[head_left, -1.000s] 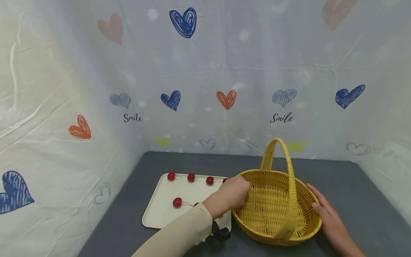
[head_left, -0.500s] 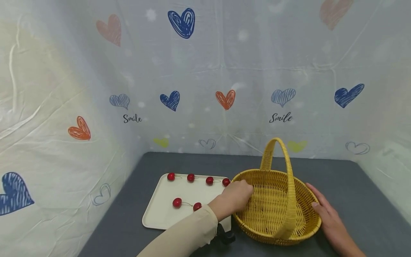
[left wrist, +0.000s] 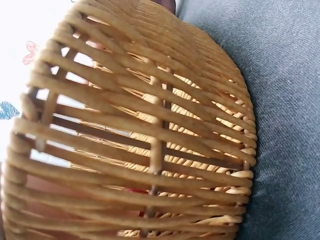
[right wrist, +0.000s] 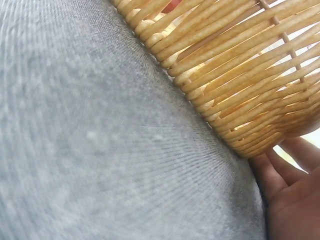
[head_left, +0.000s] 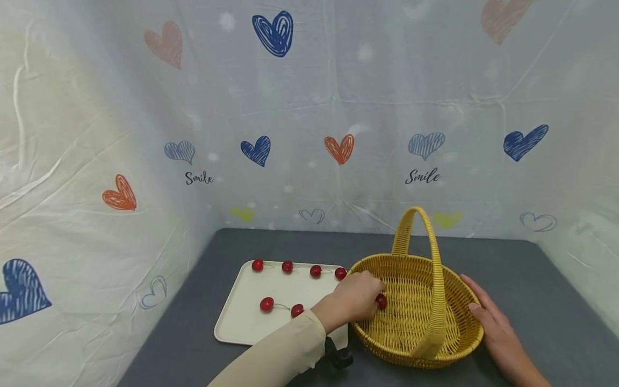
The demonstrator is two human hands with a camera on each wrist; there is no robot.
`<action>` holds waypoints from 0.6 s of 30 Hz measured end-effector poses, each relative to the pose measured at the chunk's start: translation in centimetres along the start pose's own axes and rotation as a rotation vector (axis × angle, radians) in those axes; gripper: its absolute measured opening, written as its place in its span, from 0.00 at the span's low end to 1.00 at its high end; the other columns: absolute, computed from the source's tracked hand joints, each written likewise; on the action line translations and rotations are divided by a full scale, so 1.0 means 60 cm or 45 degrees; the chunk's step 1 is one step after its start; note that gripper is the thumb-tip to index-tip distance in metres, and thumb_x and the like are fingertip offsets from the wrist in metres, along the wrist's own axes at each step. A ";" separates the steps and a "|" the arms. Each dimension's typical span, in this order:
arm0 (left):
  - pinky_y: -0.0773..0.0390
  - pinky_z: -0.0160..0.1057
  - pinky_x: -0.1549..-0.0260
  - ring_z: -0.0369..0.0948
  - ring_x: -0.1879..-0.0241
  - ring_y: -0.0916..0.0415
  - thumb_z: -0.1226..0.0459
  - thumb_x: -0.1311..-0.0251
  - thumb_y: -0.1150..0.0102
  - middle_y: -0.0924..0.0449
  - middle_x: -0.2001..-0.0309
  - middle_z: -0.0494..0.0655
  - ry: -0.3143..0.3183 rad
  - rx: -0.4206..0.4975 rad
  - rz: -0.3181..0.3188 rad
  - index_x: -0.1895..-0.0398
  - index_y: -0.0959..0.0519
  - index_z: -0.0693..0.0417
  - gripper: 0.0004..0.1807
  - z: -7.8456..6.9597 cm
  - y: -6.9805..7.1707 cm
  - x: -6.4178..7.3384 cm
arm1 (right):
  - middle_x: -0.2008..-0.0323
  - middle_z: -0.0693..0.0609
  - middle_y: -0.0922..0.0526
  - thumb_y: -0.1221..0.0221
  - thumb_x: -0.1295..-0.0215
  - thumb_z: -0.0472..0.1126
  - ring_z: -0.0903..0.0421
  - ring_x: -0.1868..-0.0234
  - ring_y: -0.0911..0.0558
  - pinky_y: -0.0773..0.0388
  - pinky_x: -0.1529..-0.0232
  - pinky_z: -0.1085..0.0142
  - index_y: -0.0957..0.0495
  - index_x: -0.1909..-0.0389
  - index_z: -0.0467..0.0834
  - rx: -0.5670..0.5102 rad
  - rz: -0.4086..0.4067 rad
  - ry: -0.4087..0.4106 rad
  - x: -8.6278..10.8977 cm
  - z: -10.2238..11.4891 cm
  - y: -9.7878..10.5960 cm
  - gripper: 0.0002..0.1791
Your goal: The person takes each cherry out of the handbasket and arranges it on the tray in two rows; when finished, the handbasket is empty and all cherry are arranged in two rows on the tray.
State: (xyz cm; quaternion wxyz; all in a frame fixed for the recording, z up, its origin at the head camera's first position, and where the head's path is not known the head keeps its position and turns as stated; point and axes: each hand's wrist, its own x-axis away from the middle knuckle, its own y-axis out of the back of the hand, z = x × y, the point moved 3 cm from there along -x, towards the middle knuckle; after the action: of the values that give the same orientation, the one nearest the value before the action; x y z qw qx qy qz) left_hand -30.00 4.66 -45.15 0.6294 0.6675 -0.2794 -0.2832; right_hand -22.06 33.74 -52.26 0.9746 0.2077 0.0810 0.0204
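Note:
My left hand (head_left: 355,295), in a cream sleeve, reaches over the left rim of a yellow wicker basket (head_left: 403,349) and down inside it. A red cherry (head_left: 381,301) shows between its fingers and thumb; the stem is mostly hidden. In the left wrist view, bits of red and the hand appear only through gaps in the basket weave (left wrist: 125,110). My right hand (head_left: 495,322) holds the basket's right side, thumb at the rim and fingers along the outer wall; the right wrist view shows those fingers (right wrist: 272,175) against the weave.
A cream tray (head_left: 237,317) left of the basket bears several cherries, four-sided and partly covered by my left forearm. The basket's tall handle (head_left: 437,290) arches over its middle. A grey cloth (head_left: 184,333) covers the table; a heart-printed curtain (head_left: 300,107) hangs behind.
The cherry, hidden by my left hand in the earlier frames, now shows at its fingers. That hand moved slightly right into the basket. My right hand and the basket stay in place.

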 end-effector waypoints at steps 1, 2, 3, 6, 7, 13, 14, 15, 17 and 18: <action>0.23 0.28 0.68 0.29 0.67 0.21 0.66 0.31 0.32 0.10 0.61 0.34 -0.015 0.022 0.006 0.50 0.09 0.40 0.12 0.000 0.001 0.000 | 0.16 0.70 0.51 0.64 0.06 0.51 0.91 0.31 0.45 0.38 0.43 0.89 0.56 0.09 0.60 0.000 -0.003 0.004 0.000 0.000 0.000 0.32; 0.21 0.27 0.66 0.28 0.64 0.20 0.67 0.30 0.32 0.09 0.58 0.32 -0.034 0.044 0.013 0.47 0.09 0.39 0.15 0.000 0.001 -0.001 | 0.16 0.70 0.50 0.64 0.06 0.51 0.91 0.31 0.45 0.38 0.43 0.89 0.56 0.09 0.60 0.002 -0.006 0.010 0.000 0.001 0.000 0.32; 0.21 0.26 0.64 0.28 0.62 0.19 0.67 0.29 0.32 0.09 0.55 0.31 -0.053 0.066 0.023 0.44 0.09 0.38 0.17 0.000 0.002 -0.001 | 0.16 0.70 0.50 0.64 0.06 0.51 0.91 0.31 0.45 0.38 0.43 0.89 0.55 0.09 0.60 0.003 -0.010 0.017 0.000 0.001 0.000 0.32; 0.22 0.24 0.63 0.27 0.62 0.21 0.68 0.28 0.32 0.10 0.56 0.30 -0.105 0.121 0.052 0.46 0.08 0.38 0.15 0.000 0.003 -0.001 | 0.17 0.72 0.50 0.64 0.06 0.51 0.92 0.31 0.45 0.39 0.43 0.89 0.55 0.09 0.59 0.007 -0.013 0.026 0.000 0.001 0.000 0.32; 0.22 0.23 0.63 0.27 0.63 0.21 0.67 0.28 0.31 0.10 0.58 0.30 -0.114 0.129 0.055 0.48 0.07 0.39 0.13 0.000 0.003 -0.001 | 0.17 0.73 0.50 0.64 0.06 0.51 0.92 0.31 0.45 0.39 0.43 0.89 0.55 0.09 0.59 0.009 -0.016 0.030 0.000 0.001 0.000 0.32; 0.24 0.22 0.67 0.26 0.69 0.24 0.60 0.28 0.28 0.11 0.63 0.33 -0.136 0.174 0.013 0.55 0.08 0.43 0.04 0.004 0.003 -0.001 | 0.18 0.74 0.50 0.64 0.06 0.51 0.92 0.31 0.46 0.39 0.44 0.89 0.55 0.09 0.59 0.017 -0.013 0.035 0.000 -0.001 0.000 0.32; 0.24 0.22 0.67 0.26 0.68 0.24 0.59 0.28 0.27 0.11 0.63 0.33 -0.140 0.204 -0.006 0.55 0.08 0.44 0.04 0.006 0.002 -0.001 | 0.18 0.74 0.50 0.64 0.06 0.51 0.92 0.31 0.46 0.39 0.44 0.89 0.55 0.09 0.59 0.017 -0.010 0.034 0.000 -0.001 0.000 0.32; 0.24 0.22 0.66 0.25 0.68 0.23 0.58 0.28 0.27 0.10 0.62 0.33 -0.143 0.247 -0.029 0.54 0.08 0.44 0.05 0.008 0.003 0.000 | 0.18 0.75 0.50 0.64 0.06 0.51 0.92 0.32 0.46 0.39 0.45 0.88 0.56 0.09 0.60 0.016 -0.006 0.031 0.000 -0.002 0.000 0.32; 0.24 0.21 0.64 0.24 0.64 0.21 0.57 0.27 0.27 0.09 0.59 0.33 -0.139 0.354 -0.089 0.50 0.07 0.45 0.08 0.014 0.005 0.001 | 0.18 0.75 0.51 0.64 0.06 0.51 0.92 0.32 0.46 0.39 0.45 0.88 0.56 0.09 0.60 0.015 -0.003 0.030 0.000 -0.002 0.000 0.32; 0.23 0.21 0.63 0.24 0.63 0.20 0.57 0.27 0.27 0.08 0.57 0.33 -0.128 0.437 -0.121 0.48 0.07 0.45 0.10 0.018 0.007 0.004 | 0.17 0.75 0.51 0.64 0.06 0.51 0.92 0.32 0.46 0.39 0.45 0.88 0.56 0.09 0.60 0.013 -0.003 0.033 0.000 -0.002 0.000 0.32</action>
State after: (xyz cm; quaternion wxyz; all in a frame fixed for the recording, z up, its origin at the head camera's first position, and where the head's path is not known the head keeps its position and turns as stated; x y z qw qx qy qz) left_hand -30.67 3.73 -44.80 0.4774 0.7625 -0.3230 -0.2938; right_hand -22.10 33.81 -52.39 0.9725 0.2122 0.0939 0.0217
